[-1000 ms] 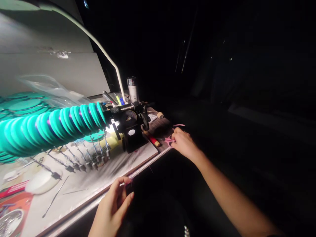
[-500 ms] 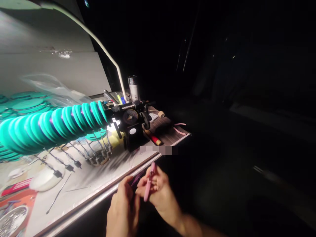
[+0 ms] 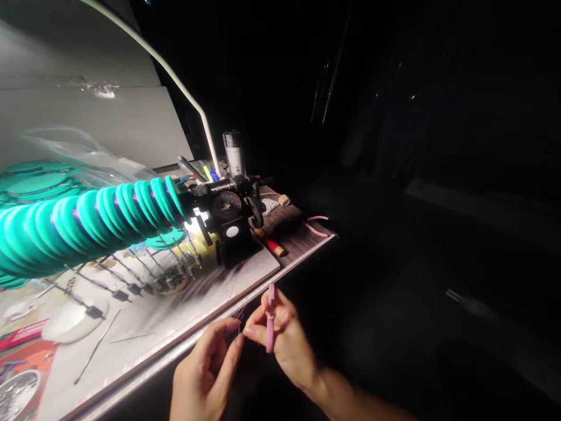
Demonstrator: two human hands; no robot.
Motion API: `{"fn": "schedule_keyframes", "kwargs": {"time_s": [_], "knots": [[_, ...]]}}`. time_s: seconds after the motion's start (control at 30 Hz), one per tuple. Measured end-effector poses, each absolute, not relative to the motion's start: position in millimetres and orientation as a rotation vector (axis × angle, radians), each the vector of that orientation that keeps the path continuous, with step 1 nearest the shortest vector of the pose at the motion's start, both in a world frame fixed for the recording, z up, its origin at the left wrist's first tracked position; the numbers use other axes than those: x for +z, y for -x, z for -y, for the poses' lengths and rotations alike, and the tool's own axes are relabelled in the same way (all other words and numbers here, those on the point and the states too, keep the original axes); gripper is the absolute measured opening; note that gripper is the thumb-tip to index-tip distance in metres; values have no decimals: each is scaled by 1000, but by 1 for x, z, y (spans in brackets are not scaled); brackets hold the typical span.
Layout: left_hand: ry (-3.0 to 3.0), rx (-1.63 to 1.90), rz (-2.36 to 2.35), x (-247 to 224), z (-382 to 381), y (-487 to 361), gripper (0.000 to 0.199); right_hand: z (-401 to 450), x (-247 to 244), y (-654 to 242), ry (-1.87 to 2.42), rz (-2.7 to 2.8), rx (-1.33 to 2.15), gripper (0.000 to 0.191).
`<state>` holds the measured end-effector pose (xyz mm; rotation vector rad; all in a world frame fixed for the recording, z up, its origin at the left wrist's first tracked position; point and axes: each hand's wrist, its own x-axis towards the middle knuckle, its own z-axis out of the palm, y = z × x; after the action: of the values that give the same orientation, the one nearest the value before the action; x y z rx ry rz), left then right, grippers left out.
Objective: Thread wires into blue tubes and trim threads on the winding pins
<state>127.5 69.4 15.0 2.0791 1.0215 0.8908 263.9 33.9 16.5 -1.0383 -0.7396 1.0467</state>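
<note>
In front of the bench edge, my left hand (image 3: 208, 362) is closed, with fine purple thread (image 3: 236, 321) at its thumb and forefinger. Close beside it on the right, my right hand (image 3: 287, 345) curls around a small pink-handled tool (image 3: 270, 333), which stands nearly upright in the palm. Its working end is not clear enough to tell the kind. The right thumb and forefinger are pinched together near the thread, almost meeting the left fingertips.
Teal discs (image 3: 92, 225) sit stacked along a horizontal shaft on a black geared machine (image 3: 228, 216). Thin rods with dark weights (image 3: 118, 295) hang beneath. A red-handled tool (image 3: 272, 242), pink curved handles (image 3: 318, 228) and a spray can (image 3: 234, 153) are on the bench (image 3: 144, 356).
The left hand has turned so its thumb and fingers show more, and it has shifted left. The pink-handled tool has swung more upright. The view has shifted slightly.
</note>
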Motion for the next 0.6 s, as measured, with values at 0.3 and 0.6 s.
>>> {"fn": "schedule_keyframes", "kwargs": {"time_s": [0.3,0.6], "knots": [[-2902,1095,-959,17,-85,-140,14,-33,8,-273,1104,811,840,19],[-3226,1065,-597,9,-115,-161,10,-17,-20,-276,1292,927,494,32]]}}
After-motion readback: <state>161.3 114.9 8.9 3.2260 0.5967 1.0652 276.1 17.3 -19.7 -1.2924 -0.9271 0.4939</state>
